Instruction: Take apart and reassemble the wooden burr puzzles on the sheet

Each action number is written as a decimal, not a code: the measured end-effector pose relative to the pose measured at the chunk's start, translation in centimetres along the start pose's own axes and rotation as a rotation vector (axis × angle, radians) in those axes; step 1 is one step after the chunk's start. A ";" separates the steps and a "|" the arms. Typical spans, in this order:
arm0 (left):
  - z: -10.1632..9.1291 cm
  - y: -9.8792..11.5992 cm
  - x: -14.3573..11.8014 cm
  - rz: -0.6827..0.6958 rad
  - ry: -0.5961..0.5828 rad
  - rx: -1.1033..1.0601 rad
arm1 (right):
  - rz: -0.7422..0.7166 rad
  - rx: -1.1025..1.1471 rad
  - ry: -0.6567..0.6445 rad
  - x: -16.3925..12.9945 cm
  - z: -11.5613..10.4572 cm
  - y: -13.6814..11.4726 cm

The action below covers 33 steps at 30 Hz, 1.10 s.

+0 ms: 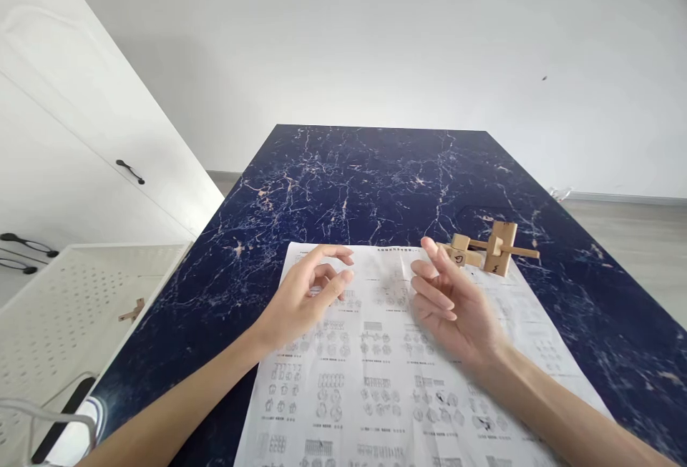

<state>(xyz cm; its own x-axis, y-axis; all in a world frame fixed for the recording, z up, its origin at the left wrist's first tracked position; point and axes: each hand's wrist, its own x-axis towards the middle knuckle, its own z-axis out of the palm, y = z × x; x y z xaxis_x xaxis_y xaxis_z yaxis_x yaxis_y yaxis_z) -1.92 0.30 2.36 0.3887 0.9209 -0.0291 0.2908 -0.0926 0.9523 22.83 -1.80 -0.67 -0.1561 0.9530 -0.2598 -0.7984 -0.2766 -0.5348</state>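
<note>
A large white instruction sheet (348, 352) with rows of small printed diagrams lies on a dark blue marble-patterned table (348, 181). Over its upper left part hovers my left hand (311, 284), fingers curved and apart, nothing in them. My right hand (456, 302) is over the upper right part, palm turned inward, fingers loosely bent, also holding nothing. Just beyond the right hand, wooden puzzle pieces (502, 249) sit on the sheet's top right corner; some are fitted crosswise and carry dark letters. The right hand's fingers partly cover the leftmost wooden block (459, 249).
At the left stands a white perforated tray or basket (64, 288) holding a small wooden cross-shaped piece (132, 310). A grey cable (48, 410) crosses its lower end. White cabinets (80, 109) with black handles stand beyond it, and a pale wall (376, 38) rises behind the table.
</note>
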 end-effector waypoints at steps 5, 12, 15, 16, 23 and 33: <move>0.1 -0.4 0.2 0.023 -0.012 0.060 | 0.026 -0.178 -0.077 -0.3 0.3 0.5; -0.1 -1.1 0.5 0.108 -0.017 0.188 | 0.030 -0.501 -0.280 -0.8 0.4 0.8; -0.2 -1.6 0.6 0.165 -0.033 0.269 | 0.024 -0.601 -0.329 -0.9 0.3 1.0; -0.3 -1.7 0.7 0.188 -0.039 0.300 | 0.020 -0.626 -0.342 -1.0 0.3 1.1; -0.7 -3.1 0.6 0.518 -0.011 0.673 | -0.013 -0.758 -0.380 -1.0 0.4 1.3; -2.0 -3.7 0.9 0.675 -0.036 0.792 | -0.085 -0.993 -0.331 -1.3 1.0 1.2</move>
<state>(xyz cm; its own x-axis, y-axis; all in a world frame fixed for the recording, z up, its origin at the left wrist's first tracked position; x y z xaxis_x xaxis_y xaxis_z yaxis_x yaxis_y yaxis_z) -4.39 2.28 -0.53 0.7058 0.5748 0.4140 0.4887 -0.8182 0.3028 21.49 -3.31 -0.21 -0.3926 0.9189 -0.0379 -0.0018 -0.0420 -0.9991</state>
